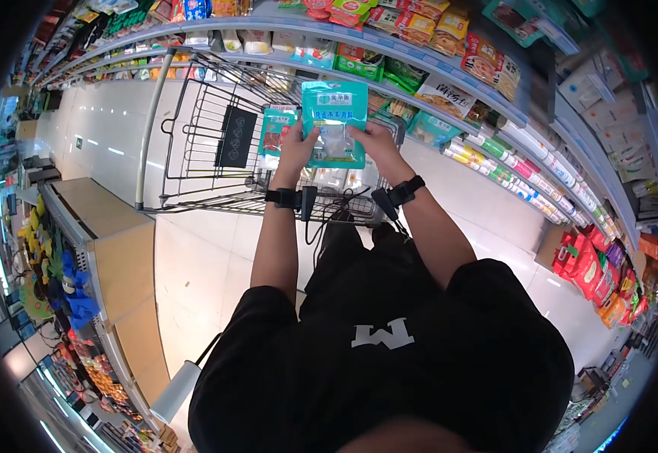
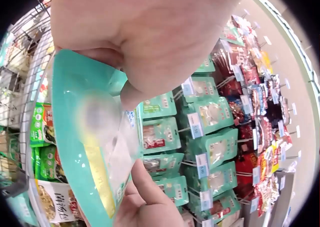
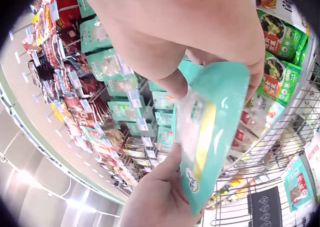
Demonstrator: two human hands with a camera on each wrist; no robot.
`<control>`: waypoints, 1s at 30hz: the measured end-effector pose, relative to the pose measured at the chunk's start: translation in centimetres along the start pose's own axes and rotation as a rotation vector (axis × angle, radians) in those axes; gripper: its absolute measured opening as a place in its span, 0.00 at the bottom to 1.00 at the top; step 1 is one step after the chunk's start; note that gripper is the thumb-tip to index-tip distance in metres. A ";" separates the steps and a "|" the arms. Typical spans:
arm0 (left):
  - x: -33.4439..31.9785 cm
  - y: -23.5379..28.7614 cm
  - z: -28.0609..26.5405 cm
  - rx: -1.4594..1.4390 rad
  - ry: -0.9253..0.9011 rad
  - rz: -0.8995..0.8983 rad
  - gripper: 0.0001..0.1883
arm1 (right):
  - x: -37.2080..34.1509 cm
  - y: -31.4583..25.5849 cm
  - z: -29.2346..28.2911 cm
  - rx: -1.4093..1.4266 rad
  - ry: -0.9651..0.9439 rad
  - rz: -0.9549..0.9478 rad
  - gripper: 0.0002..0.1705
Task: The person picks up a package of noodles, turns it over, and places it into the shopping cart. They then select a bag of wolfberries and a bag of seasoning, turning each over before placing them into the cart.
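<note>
In the head view a teal food pouch (image 1: 334, 113) with printed characters and a clear window is held upright over the shopping cart. My left hand (image 1: 295, 153) grips its left edge, thumb on the front face. The right hand (image 1: 380, 147) pinches the opposite edge in the same way. Seen from the left wrist, the pouch (image 2: 75, 132) shows a clear window and a yellow strip. The right wrist view shows both thumbs on the face of the pouch (image 3: 220, 122), fingers behind it. A second teal pouch (image 1: 274, 134) is in the cart behind the left hand.
The wire shopping cart (image 1: 193, 162) stands right in front of the body, a dark panel (image 1: 235, 136) on its side. Shelves of packaged food (image 1: 449, 60) curve along the front and right. Teal pouches hang on hooks (image 2: 215, 142). A wooden display stand (image 1: 110, 226) is at the left.
</note>
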State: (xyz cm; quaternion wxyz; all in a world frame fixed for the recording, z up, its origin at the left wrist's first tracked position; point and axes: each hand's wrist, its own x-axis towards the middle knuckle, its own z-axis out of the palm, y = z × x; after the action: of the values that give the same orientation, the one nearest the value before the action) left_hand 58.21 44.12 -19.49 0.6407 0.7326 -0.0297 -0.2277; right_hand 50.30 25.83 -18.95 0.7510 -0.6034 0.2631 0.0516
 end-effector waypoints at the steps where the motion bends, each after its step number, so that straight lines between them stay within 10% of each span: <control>1: 0.8 -1.8 -1.2 0.060 -0.043 -0.027 0.14 | 0.5 1.2 0.6 -0.017 -0.008 0.042 0.16; 18: 11.9 -22.6 -9.3 0.275 -0.065 -0.279 0.28 | 13.8 18.6 7.4 -0.164 -0.011 0.436 0.19; 30: 13.8 -29.5 -8.6 0.711 0.168 -0.018 0.22 | 19.7 29.4 8.6 -0.350 0.066 0.362 0.22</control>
State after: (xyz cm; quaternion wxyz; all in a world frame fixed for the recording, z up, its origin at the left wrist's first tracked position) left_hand 66.38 52.68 -51.01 0.3442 0.9260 -0.0479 -0.1476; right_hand 58.46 36.92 -52.64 0.6045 -0.6687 0.3785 0.2103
